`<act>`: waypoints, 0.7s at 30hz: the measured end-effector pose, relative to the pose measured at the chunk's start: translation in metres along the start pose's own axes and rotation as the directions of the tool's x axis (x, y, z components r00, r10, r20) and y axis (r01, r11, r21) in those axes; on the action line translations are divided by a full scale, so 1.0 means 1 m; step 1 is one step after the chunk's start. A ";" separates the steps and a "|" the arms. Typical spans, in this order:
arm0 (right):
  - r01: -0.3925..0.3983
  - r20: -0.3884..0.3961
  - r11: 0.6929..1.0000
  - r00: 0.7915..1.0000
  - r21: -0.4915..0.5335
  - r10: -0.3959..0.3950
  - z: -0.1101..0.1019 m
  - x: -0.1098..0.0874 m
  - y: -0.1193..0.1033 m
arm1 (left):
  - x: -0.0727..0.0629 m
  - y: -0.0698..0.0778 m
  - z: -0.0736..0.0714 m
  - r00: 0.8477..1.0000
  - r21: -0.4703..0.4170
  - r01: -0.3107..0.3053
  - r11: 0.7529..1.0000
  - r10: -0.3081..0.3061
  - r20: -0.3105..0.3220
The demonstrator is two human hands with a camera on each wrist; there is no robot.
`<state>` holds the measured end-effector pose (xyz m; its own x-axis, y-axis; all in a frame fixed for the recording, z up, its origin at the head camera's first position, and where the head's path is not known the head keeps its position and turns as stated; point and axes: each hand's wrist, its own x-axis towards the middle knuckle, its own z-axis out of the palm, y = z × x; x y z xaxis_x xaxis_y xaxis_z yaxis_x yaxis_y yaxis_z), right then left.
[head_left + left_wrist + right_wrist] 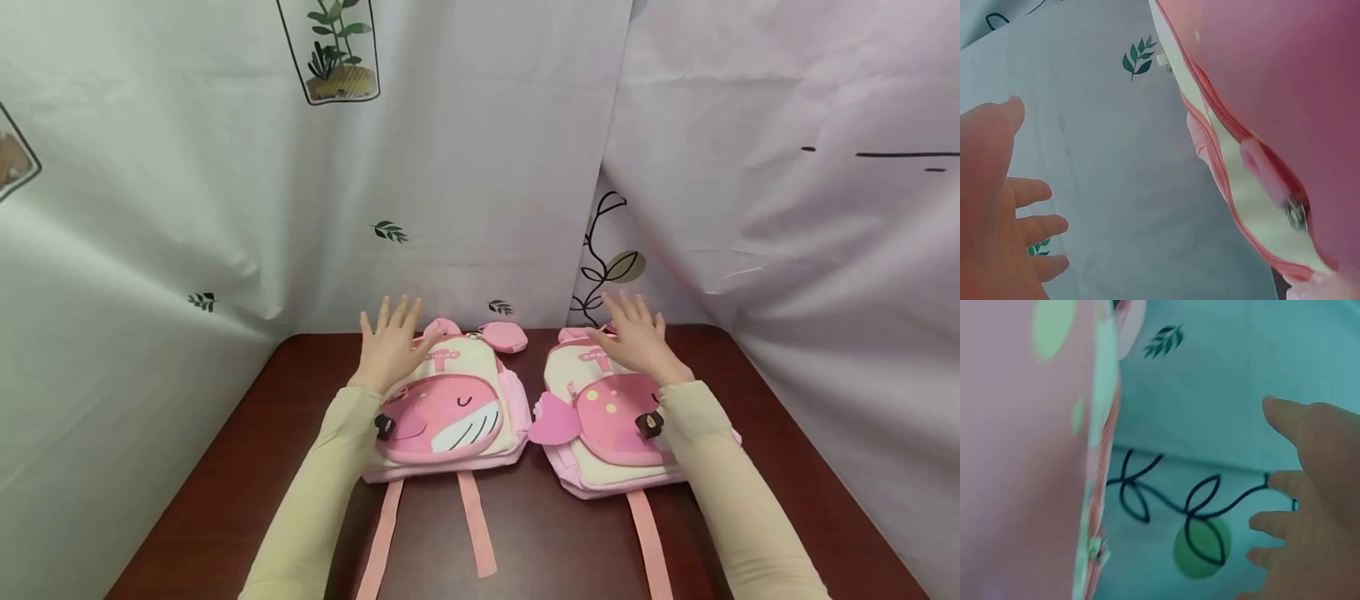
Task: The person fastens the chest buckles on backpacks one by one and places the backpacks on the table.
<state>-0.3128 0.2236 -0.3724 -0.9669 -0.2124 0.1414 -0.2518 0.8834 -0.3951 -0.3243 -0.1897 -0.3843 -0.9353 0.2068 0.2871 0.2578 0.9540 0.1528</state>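
Note:
Two pink and cream backpacks with a whale design lie side by side on a dark brown table. Above the upper left side of the left backpack [480, 367] my left hand [392, 348] is held with its fingers spread. My right hand [637, 337], fingers also spread, hovers over the upper part of the right backpack [558, 375]. Neither hand holds anything. In the left wrist view a red zipper [1229, 119] runs along the bag, apart from the fingers. The right wrist view shows the bag's pink front [1022, 456] left of the hand.
A pink pouch [505, 337] lies at the left bag's top corner, and a pink fin-shaped flap [555, 419] sticks out from the right bag. Pink straps [477, 525] trail toward the front of the table [555, 550]. A printed white curtain [480, 167] hangs behind.

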 end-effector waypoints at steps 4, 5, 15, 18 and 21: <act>0.075 0.011 0.996 0.997 0.045 -0.076 0.002 0.002 -0.013 | -0.008 0.000 -0.004 0.999 0.002 -0.038 0.999 0.038 0.017; 0.093 0.014 0.994 0.995 0.053 -0.094 0.003 0.003 -0.017 | -0.010 0.001 -0.004 0.998 0.005 -0.052 0.999 0.052 0.022; 0.132 0.053 0.970 0.988 0.206 -0.145 0.020 0.021 -0.042 | -0.027 0.018 0.001 0.984 0.002 -0.179 0.984 0.179 0.022; 0.117 0.072 0.964 0.988 0.237 -0.138 0.025 0.027 -0.048 | -0.033 0.025 0.002 0.976 0.002 -0.218 0.976 0.218 0.010; 0.107 0.089 0.958 0.987 0.266 -0.135 0.032 0.032 -0.052 | -0.040 0.032 0.003 0.966 -0.003 -0.259 0.966 0.259 -0.005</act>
<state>-0.3322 0.1572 -0.3768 -0.9237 -0.3664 0.1121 -0.3559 0.7123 -0.6049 -0.2795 -0.1672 -0.3937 -0.8355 0.4458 0.3213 0.4919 0.8673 0.0757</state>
